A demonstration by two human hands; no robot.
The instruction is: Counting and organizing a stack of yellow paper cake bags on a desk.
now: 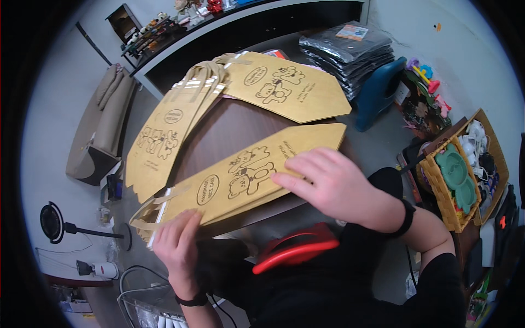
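Observation:
A stack of flat kraft paper bags [219,202] printed with bears lies diagonally along the table's near edge, handles to the left. My left hand [178,240] is closed on its left end beside the handles. My right hand [328,183] rests on the bags' right part, fingers extended and slightly bent over the print. Two further piles of the same bags lie behind: one upright at left [158,142], handles at the back, and one across the back right [290,90].
The brown table [224,134] has black bagged packages [344,52] and a blue chair [377,93] behind it. A basket with green trays [448,169] is at right, a grey sofa [101,126] and black lamp [54,221] at left, a red plastic object [295,259] below.

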